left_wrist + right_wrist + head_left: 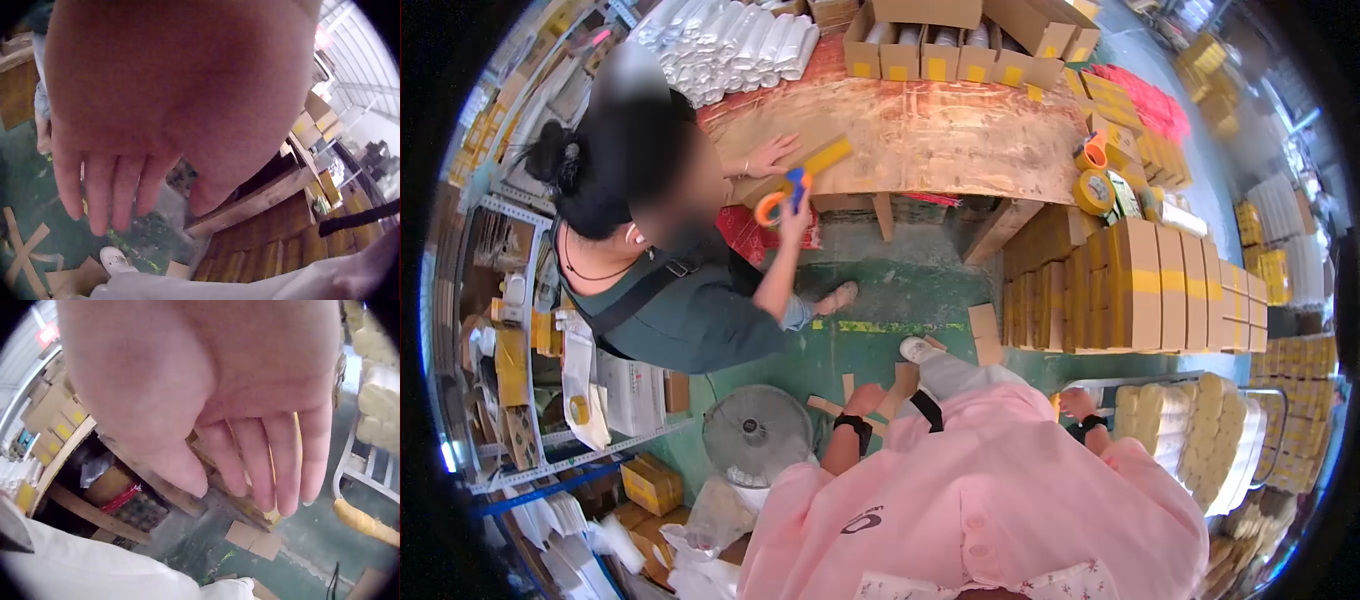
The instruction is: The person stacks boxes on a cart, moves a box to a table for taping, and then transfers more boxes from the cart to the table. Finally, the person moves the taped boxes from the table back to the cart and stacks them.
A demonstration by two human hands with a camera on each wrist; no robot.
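My left hand (864,400) hangs beside my leg, holding nothing. In the left wrist view the left palm (175,94) shows, its fingers pointing down and nearly straight. On the other side my right hand (1078,402) also hangs with nothing in it, near the metal cart rail (1135,384). The right wrist view shows the right palm (212,369) and relaxed fingers over the green floor. Across from me another person (690,290) holds a blue-and-orange tape dispenser (796,188) against a flat carton (827,155), the other hand resting on the carton.
A wooden worktable (960,150) bears open cartons (938,60) and white plastic-wrapped rolls (740,45). Stacked taped boxes (1135,285) stand at the right. A grey fan (757,430) is on the floor at left, with cardboard scraps (985,335) near my foot.
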